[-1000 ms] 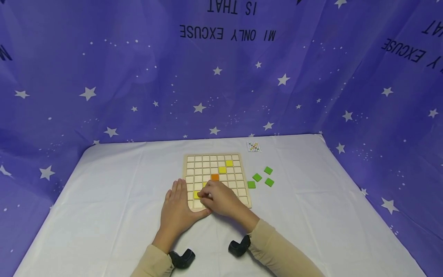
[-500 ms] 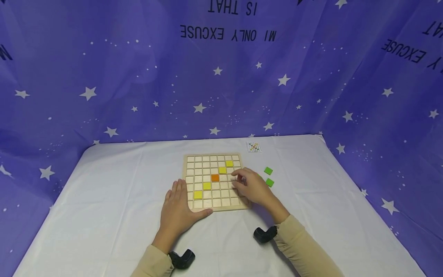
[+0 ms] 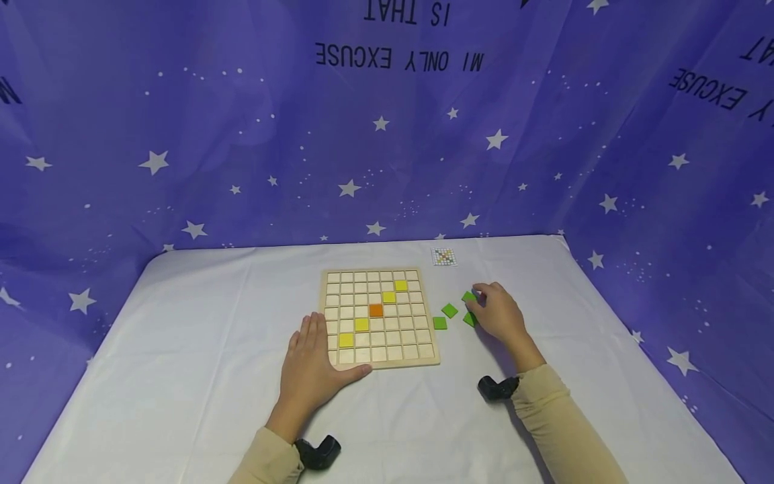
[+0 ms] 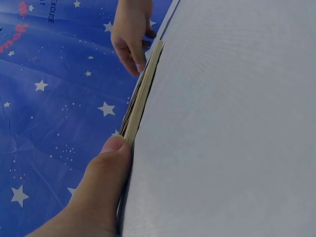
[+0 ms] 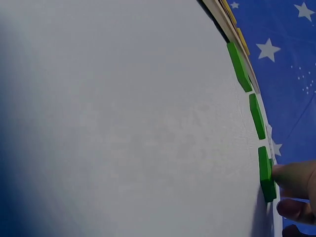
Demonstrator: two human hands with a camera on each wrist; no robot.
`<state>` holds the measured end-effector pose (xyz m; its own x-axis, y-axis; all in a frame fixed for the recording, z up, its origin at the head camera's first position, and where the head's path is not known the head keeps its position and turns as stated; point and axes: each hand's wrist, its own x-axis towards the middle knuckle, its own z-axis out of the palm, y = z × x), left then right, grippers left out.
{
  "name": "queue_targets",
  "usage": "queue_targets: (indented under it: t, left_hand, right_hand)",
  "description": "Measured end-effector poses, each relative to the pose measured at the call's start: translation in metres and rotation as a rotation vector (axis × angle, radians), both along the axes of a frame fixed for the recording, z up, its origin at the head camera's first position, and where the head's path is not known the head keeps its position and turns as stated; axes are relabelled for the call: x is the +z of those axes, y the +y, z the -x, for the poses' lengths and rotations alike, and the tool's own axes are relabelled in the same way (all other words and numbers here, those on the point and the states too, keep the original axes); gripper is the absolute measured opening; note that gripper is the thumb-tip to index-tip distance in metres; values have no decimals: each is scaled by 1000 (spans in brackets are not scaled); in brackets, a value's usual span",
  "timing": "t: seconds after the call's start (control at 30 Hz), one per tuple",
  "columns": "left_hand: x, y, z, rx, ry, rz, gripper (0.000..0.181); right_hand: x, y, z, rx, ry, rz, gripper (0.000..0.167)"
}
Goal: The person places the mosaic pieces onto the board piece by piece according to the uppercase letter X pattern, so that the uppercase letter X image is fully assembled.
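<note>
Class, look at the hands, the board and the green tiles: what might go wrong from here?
1. The right hand is at two green tiles lying close together, so lifting one may knock the other.
2. The left hand rests against the board at its left edge; a sideways push could slide it.
3. A third green tile lies close by the board's right edge, so such a slide might bump it.

There are four green tiles, four yellow tiles, one orange tile, one board.
</note>
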<state>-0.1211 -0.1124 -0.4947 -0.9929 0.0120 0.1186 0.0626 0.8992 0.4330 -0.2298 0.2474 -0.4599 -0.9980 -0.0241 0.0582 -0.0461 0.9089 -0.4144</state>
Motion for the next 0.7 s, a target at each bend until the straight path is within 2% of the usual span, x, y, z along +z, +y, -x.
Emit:
queue_targets:
  t: [0.23,0.4,0.7]
  left_hand:
    - [0,0,0,-2,-1,-1,143]
    - [-1,0,0,0,4,-2,142]
    - [0,0,0,-2,5,-1,142]
  right_hand:
    - [-2,0,3,-8,-14,39,34]
    - [-1,-7,6,-23,8,92,23]
    - [4,-44,14,10,65,178,21]
